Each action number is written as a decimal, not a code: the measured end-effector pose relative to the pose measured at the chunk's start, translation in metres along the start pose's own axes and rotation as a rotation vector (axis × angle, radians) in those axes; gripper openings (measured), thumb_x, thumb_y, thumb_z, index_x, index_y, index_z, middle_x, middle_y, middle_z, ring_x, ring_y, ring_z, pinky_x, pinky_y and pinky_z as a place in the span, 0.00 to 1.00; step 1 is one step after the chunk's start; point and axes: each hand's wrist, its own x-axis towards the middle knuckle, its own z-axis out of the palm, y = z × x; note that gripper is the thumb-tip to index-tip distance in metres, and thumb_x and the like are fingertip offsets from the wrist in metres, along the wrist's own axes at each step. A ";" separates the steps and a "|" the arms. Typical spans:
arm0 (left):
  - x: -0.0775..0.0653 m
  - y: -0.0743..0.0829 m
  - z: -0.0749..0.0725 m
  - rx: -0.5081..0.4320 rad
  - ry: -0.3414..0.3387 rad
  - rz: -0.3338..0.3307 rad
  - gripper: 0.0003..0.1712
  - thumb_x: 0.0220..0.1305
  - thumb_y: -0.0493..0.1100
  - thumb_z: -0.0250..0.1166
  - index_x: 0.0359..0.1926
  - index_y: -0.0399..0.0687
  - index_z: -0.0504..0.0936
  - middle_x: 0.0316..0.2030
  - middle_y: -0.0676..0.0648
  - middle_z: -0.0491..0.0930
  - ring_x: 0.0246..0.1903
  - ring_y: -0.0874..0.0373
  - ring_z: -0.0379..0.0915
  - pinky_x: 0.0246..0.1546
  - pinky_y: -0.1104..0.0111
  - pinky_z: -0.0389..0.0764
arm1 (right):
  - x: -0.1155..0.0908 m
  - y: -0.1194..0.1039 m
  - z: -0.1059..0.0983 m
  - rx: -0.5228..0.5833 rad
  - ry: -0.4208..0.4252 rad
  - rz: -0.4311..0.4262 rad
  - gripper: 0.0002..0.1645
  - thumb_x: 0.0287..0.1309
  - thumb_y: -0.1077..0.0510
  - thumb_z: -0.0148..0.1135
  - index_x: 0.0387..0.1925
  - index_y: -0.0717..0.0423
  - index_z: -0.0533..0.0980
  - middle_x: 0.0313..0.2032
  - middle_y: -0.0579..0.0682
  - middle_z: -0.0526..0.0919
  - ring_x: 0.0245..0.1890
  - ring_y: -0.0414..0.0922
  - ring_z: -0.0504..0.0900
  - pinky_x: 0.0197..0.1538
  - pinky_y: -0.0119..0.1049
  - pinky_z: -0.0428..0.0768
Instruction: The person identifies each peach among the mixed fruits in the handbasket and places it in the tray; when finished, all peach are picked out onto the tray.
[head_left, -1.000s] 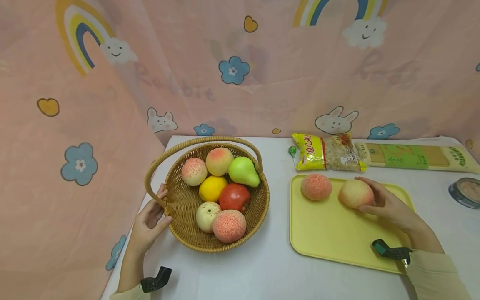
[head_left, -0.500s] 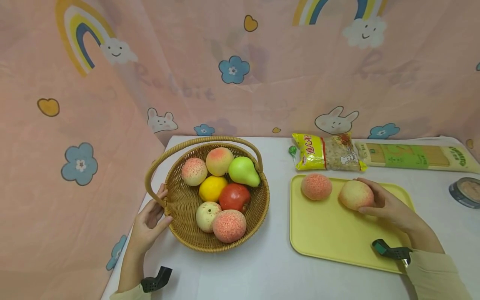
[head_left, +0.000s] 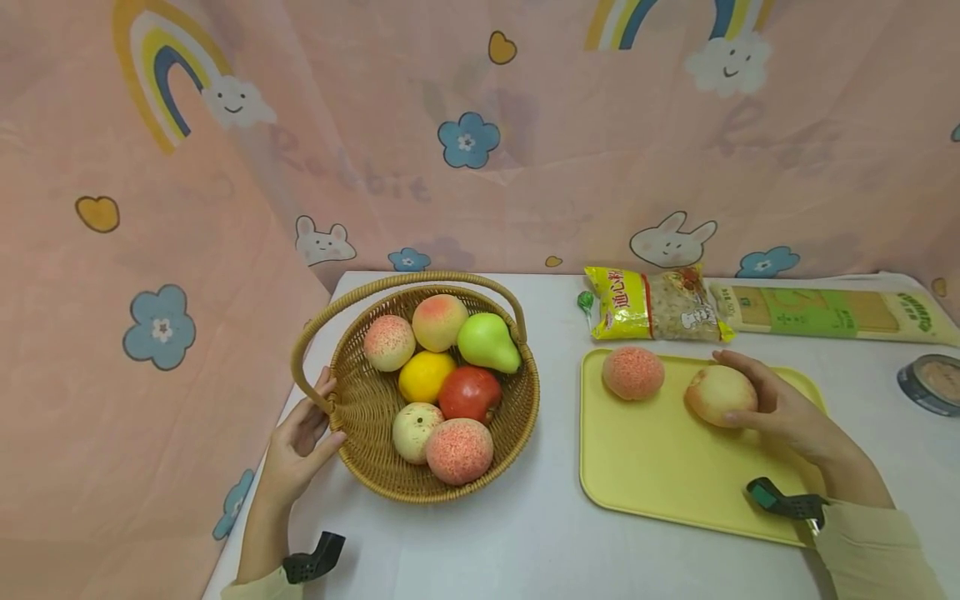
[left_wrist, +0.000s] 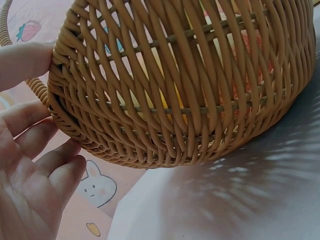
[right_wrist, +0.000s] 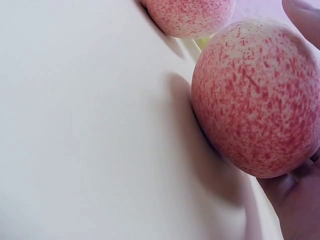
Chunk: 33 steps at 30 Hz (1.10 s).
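Observation:
My left hand holds the wicker basket at its left rim, beside the foot of the arched handle. In the left wrist view, the thumb and fingertips meet the woven wall. Inside the basket are peaches, a green pear, a yellow lemon and a red apple. Over at the right, my right hand grips a pale peach low over the yellow tray, thumb in front and fingers behind. A speckled pink peach sits at the tray's back left.
Behind the tray lie a yellow pasta bag, a long noodle packet and a green lollipop. A round tin stands at the right. A pink printed cloth hangs behind the table.
My right hand and the pale peach have shifted slightly right, and the peach has turned so its pink side no longer shows from above. The left hand and basket keep their place.

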 end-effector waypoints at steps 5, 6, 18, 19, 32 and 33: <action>0.000 0.000 0.000 -0.001 -0.001 -0.019 0.37 0.53 0.19 0.58 0.66 0.25 0.59 0.73 0.35 0.46 0.70 0.63 0.52 0.66 0.77 0.61 | 0.000 0.000 -0.001 0.030 0.009 -0.006 0.47 0.55 0.74 0.57 0.72 0.59 0.48 0.66 0.40 0.58 0.54 0.24 0.67 0.50 0.13 0.69; 0.000 0.000 0.000 0.000 -0.002 -0.023 0.37 0.53 0.19 0.58 0.66 0.25 0.59 0.73 0.35 0.46 0.70 0.63 0.52 0.66 0.77 0.61 | 0.000 0.000 -0.001 0.032 0.011 -0.005 0.47 0.55 0.74 0.57 0.72 0.59 0.48 0.67 0.41 0.58 0.54 0.24 0.67 0.50 0.13 0.69; 0.000 0.000 -0.001 0.008 0.000 -0.032 0.37 0.53 0.20 0.58 0.66 0.26 0.60 0.73 0.36 0.47 0.70 0.63 0.52 0.65 0.77 0.61 | -0.004 -0.001 -0.006 -0.026 0.035 0.021 0.50 0.58 0.71 0.58 0.74 0.53 0.43 0.74 0.44 0.48 0.63 0.18 0.53 0.58 0.08 0.57; 0.000 0.000 -0.001 0.009 0.001 -0.031 0.37 0.53 0.20 0.58 0.66 0.26 0.60 0.73 0.36 0.46 0.70 0.63 0.52 0.65 0.77 0.61 | -0.005 -0.002 -0.007 -0.033 0.047 0.011 0.50 0.57 0.72 0.58 0.74 0.53 0.43 0.74 0.43 0.48 0.64 0.17 0.52 0.59 0.08 0.55; -0.001 -0.003 -0.001 -0.003 -0.007 0.035 0.37 0.52 0.18 0.58 0.65 0.24 0.59 0.72 0.31 0.46 0.71 0.61 0.52 0.65 0.77 0.62 | -0.004 -0.048 -0.005 0.047 0.060 -0.276 0.55 0.44 0.86 0.55 0.72 0.64 0.45 0.73 0.44 0.52 0.70 0.27 0.51 0.66 0.13 0.54; -0.001 -0.003 -0.001 -0.008 -0.009 0.037 0.37 0.52 0.18 0.58 0.66 0.25 0.59 0.72 0.31 0.46 0.70 0.61 0.52 0.65 0.76 0.62 | -0.004 -0.052 -0.003 0.081 0.042 -0.302 0.55 0.43 0.87 0.55 0.72 0.66 0.45 0.73 0.45 0.52 0.70 0.28 0.52 0.66 0.14 0.55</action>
